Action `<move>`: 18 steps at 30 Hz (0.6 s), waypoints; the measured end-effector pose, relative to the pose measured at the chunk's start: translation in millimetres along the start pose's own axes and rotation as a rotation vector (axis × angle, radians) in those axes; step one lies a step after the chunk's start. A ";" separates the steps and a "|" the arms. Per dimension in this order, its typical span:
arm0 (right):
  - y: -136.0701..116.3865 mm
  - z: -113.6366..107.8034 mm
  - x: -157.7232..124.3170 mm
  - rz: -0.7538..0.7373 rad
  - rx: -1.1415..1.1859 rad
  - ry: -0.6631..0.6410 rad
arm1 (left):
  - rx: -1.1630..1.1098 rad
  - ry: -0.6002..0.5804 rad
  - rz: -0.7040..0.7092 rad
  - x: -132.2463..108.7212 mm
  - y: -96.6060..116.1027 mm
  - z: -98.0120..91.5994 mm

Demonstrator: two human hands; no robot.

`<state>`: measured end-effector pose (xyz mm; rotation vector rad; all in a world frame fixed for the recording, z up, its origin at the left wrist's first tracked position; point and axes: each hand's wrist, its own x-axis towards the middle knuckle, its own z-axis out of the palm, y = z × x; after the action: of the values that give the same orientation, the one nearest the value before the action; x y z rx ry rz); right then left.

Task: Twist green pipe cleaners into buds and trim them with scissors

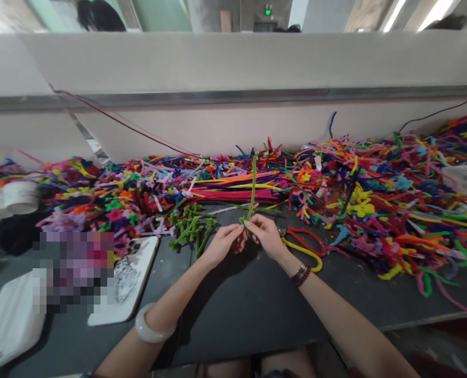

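The left hand (222,244) and the right hand (265,236) are held over the middle of the surface (233,315), near its front edge. A white bangle (151,326) sits on the left wrist, and a dark beaded bracelet (299,275) is on the right wrist. The fingers (249,224) of both hands are together and clamped on the lower part of a green pipe cleaner (252,186), which stands almost upright with a small tilt. Its lower end seems bent into a small twist, but the fingers hide part of it. Just left of the hands, a small group of green twisted pieces (189,228) lies on the surface, and these look already shaped. Just right of the hands are scissors with red and yellow handles (302,248). Toward the left edge lies a phone in a white case (133,278), partly blurred. Along the far edge, big heaps of colourful pipe cleaners (233,186) remain, many of them still loose and straight, with some twisted shapes among them. Behind them stands a pale wall (233,131).
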<state>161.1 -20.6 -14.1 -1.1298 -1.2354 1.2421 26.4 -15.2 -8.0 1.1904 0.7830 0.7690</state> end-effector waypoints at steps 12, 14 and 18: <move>-2.2 5.6 -2.4 0.064 0.027 -0.089 | 0.377 0.165 0.231 4.4 -1.4 -11.1; -0.9 6.4 -2.4 0.075 0.053 -0.069 | 0.300 0.163 0.213 5.6 -2.5 -9.8; 0.0 7.0 -1.9 0.108 0.075 -0.079 | 0.321 0.188 0.237 5.0 -1.7 -10.3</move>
<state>154.2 -22.9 -13.9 -1.1138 -1.1897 1.4146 20.3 -6.2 -12.2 1.5340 0.9562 0.9862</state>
